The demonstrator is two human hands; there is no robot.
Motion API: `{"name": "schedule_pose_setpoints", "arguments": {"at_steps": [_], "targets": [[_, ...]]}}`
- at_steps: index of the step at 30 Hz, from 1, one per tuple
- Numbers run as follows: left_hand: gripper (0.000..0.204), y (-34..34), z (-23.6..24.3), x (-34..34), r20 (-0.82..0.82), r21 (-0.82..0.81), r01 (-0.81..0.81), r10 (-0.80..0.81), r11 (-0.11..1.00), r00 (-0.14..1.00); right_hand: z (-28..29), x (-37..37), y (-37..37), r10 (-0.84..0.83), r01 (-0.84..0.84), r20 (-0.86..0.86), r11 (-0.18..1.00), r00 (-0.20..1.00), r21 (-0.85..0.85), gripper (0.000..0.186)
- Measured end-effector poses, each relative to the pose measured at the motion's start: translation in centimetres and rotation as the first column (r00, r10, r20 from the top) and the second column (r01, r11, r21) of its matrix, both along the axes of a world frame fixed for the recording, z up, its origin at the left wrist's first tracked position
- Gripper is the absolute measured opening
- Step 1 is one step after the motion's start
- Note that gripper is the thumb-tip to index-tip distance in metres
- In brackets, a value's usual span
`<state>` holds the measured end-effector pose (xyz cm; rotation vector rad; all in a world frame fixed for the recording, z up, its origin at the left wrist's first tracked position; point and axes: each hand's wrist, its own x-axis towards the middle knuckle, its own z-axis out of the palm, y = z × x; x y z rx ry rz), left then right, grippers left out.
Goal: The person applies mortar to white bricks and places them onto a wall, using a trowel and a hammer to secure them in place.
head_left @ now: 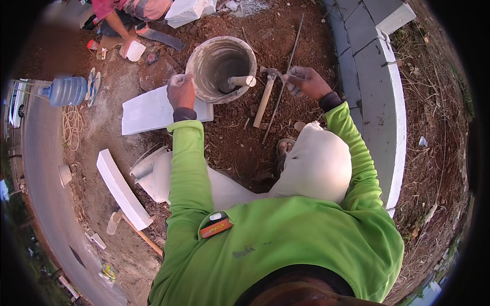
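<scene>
My left hand (181, 93) is closed at the left rim of a grey mortar bucket (199, 56), which has a pale round stick (242, 81) in it. Beneath that hand lies a white slab (145, 112). My right hand (309, 84) has bent, closed fingers beside the head of a hammer (267, 97) and a thin metal rod (270, 122); whether it grips either is hard to tell. The hammer's wooden handle angles down toward the dirt, right of the bucket.
A block wall (383, 112) runs along my right. At upper left, a co-worker's hand (126, 42) holds a white piece near a saw (166, 38). A water jug (69, 92), sandals (93, 86), rope (71, 125) and long block (122, 188) lie left, beside a road (43, 168).
</scene>
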<state>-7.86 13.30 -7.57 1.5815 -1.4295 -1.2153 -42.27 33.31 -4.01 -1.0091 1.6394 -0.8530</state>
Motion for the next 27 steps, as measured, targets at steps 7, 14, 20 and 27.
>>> {"name": "schedule_pose_setpoints", "arguments": {"at_steps": [7, 14, 20, 27], "targets": [[0.073, 2.5, -10.2, -3.4, -0.376, 0.766, -0.028, 0.484, 0.642, 0.790, 3.6, 10.4, -9.8, 0.351, -0.471, -0.868, 0.867, 0.350, 0.161, 0.046], [0.060, 4.0, -9.0, -6.5, -0.638, 0.510, 0.198, 0.213, 0.837, 0.740, -0.9, 11.5, -13.1, 0.536, -0.274, -0.828, 0.831, 0.166, 0.484, 0.042], [0.045, 4.7, -2.5, -5.5, 0.010, -0.145, 0.377, -0.380, 0.915, 0.925, 6.1, 3.7, -6.8, 0.390, -0.301, -0.876, 0.904, 0.283, 0.305, 0.046], [0.048, 6.0, -6.1, -5.5, -0.207, -0.119, 0.269, -0.288, 0.956, 0.935, 7.5, 5.8, -1.2, 0.278, -0.176, -0.948, 0.952, 0.153, 0.251, 0.022]]}}
